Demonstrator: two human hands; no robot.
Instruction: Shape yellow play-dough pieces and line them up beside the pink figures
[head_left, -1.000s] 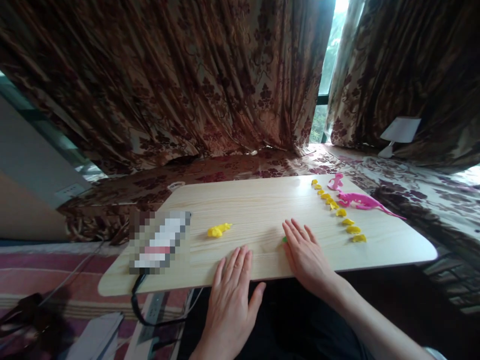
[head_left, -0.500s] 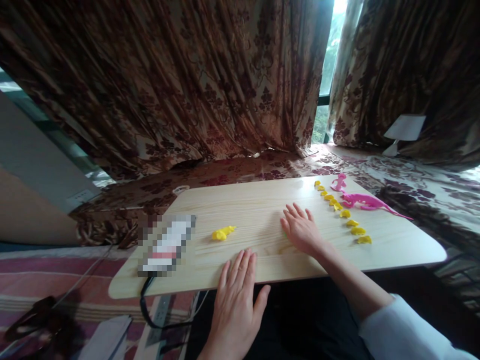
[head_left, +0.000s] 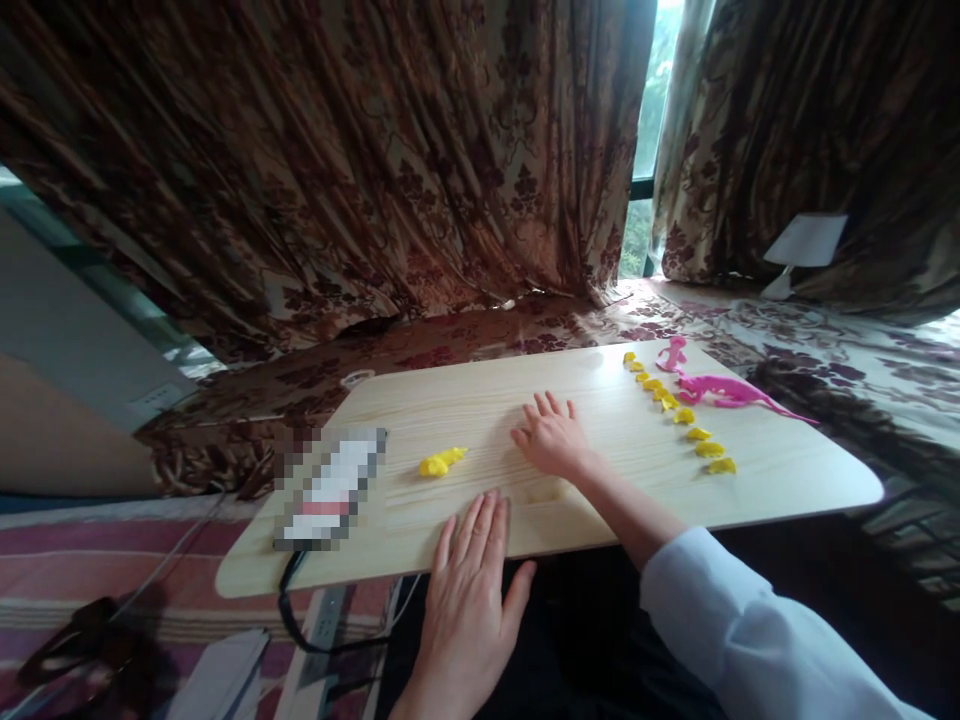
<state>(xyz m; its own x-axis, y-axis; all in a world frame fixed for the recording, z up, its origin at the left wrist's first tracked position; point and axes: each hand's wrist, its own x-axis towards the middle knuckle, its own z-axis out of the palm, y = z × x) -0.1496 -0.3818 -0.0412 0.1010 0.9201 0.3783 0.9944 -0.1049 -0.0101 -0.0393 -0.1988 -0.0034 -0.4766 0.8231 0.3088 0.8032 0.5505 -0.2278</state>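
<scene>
My left hand [head_left: 472,595] lies flat at the near edge of the pale wooden table [head_left: 450,400], fingers stretched out and holding nothing. Farther in, my right hand [head_left: 553,435] is over the middle of the tabletop, palm down with its fingers spread. Beyond my left fingertips sits a small yellow lump [head_left: 442,461], which looks like a toy animal. On the right, several yellow pieces [head_left: 683,415] form a slanting row. Beside that row lie a pink long-tailed toy [head_left: 724,390] and a smaller upright pink figure [head_left: 672,354].
A blurred-out flat object [head_left: 334,490] lies on the table's left side, with a black cable [head_left: 283,600] running off the edge. A white lamp [head_left: 806,242] stands at the back right. Patterned curtains [head_left: 450,150] hang behind the table.
My right hand has moved left and slightly away from me across the tabletop, fingers still spread. My left hand stays in place; the view has shifted slightly.
</scene>
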